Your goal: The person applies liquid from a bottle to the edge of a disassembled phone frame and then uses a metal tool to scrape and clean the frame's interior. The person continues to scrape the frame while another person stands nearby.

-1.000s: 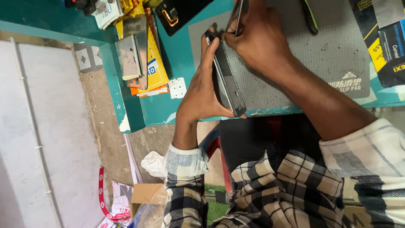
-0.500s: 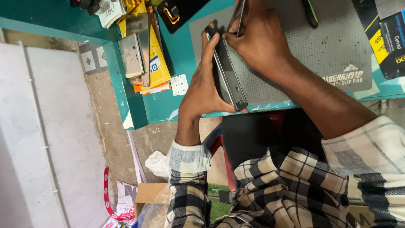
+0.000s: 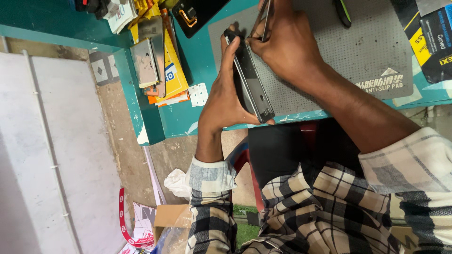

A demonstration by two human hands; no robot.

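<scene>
Teal workbench [image 3: 197, 122] fills the top of the view, a grey perforated mat [image 3: 376, 51] lying on it, and standing on edge at the mat's left border is the phone [image 3: 252, 82], a slim dark slab with a metallic frame, tilted up off the mat. Left hand [image 3: 226, 99] wraps it, fingers closed along its far side and thumb at the near end, while the right hand [image 3: 287, 47] pinches a thin metal tool [image 3: 264, 19] tight at the phone's top corner

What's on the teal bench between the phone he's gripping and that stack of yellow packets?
In the head view, only a small white square plate lies between the phone and the yellow packets; otherwise bare teal bench.
</scene>
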